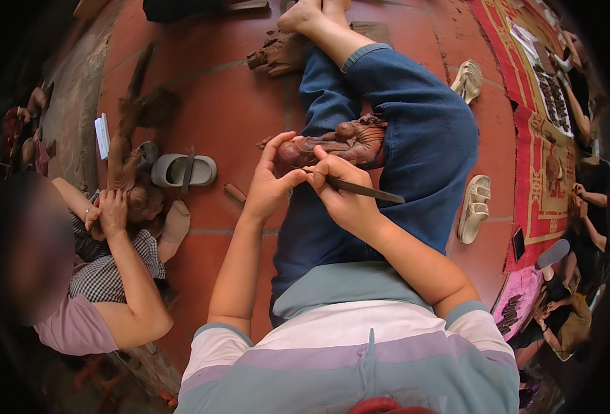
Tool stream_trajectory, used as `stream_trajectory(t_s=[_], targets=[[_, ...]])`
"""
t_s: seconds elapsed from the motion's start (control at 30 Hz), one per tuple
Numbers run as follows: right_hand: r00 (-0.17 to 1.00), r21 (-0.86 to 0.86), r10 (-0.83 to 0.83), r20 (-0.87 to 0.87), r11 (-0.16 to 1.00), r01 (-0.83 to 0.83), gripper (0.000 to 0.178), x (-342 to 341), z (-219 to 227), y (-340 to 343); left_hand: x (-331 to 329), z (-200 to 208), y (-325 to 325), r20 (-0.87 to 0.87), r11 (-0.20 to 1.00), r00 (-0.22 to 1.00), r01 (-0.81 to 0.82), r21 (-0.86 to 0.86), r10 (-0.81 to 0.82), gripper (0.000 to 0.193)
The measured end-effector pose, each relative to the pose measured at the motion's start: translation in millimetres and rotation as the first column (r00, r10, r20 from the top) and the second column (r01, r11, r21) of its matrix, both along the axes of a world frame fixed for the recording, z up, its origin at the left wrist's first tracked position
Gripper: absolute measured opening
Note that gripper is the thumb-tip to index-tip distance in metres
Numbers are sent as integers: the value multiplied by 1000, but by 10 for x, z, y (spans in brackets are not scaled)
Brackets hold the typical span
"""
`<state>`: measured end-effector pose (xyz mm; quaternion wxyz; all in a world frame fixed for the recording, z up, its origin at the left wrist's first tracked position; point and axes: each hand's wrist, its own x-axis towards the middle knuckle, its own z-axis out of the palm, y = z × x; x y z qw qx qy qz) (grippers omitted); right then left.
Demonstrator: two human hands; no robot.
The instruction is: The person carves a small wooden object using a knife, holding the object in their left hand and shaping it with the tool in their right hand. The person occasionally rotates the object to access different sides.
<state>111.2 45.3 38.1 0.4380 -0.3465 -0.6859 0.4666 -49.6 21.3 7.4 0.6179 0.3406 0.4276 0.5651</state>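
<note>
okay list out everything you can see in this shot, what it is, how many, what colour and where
wooden figure: one, reddish brown, lying on the person's jeans-clad leg
carving tool: one, dark, slim, in the right hand
second carving: one, brown, on the floor near the bare foot
grey sandal: one, on the tiled floor at left
cream sandals: two, on the floor at right
patterned mat: one, red and gold, far right
co-worker: one, checked shirt, seated at left, hands on another wooden piece
left hand: steadies the figure's end
right hand: fingers closed around the tool
</note>
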Motion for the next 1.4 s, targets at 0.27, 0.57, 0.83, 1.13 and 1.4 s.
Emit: stream_trajectory(t_s=[0.27,0.57,0.83,1.13,1.4], targets=[[994,15,-90,-58,996,91,15,67,-62,30,135,-183,6,-219,988,967,-142,-53,127,55],[989,16,-102,-107,994,104,16,104,-102,74,170,-182,49,-260,987,953,-148,56,157,51],[939,-441,-122,-323,897,-35,12,547,225,-19,77,36,62,-423,993,904,-99,-59,65,43],[934,-449,-159,-321,894,-2,21,990,295,-377,-104,-58,72,-139,997,989,-46,-55,38,43],[994,-88,86,-67,992,-92,16,509,38,-214,29,-47,-105,-250,994,966,83,68,-64,91]])
